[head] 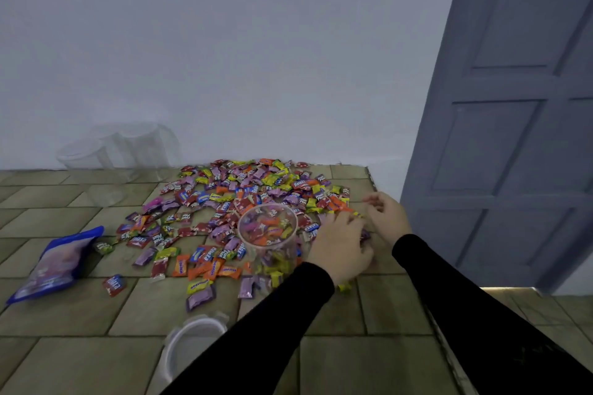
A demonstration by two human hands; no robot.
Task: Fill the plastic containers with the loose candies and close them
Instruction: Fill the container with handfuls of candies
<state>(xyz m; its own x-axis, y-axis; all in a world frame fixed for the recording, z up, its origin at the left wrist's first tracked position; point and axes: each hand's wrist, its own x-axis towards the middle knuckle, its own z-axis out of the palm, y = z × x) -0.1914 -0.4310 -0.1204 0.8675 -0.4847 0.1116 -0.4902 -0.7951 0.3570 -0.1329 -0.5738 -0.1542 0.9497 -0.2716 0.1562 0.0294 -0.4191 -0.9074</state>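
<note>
A clear plastic container point(268, 228) stands open in the middle of the candy pile, partly filled with wrapped candies. Loose candies point(224, 202) in purple, red, orange and yellow wrappers lie spread around it on the table. My left hand point(340, 244) is palm down just right of the container, fingers curled over candies on the table. My right hand point(386, 215) is beside it at the pile's right edge with curled fingers; what it holds is hidden. A clear lid point(192, 340) lies near the front edge.
Several empty clear containers point(122, 151) stand at the back left against the white wall. A torn blue candy bag point(57, 263) lies at the left. The table's right edge point(373, 183) runs close to my right hand, with a grey door point(513, 122) beyond.
</note>
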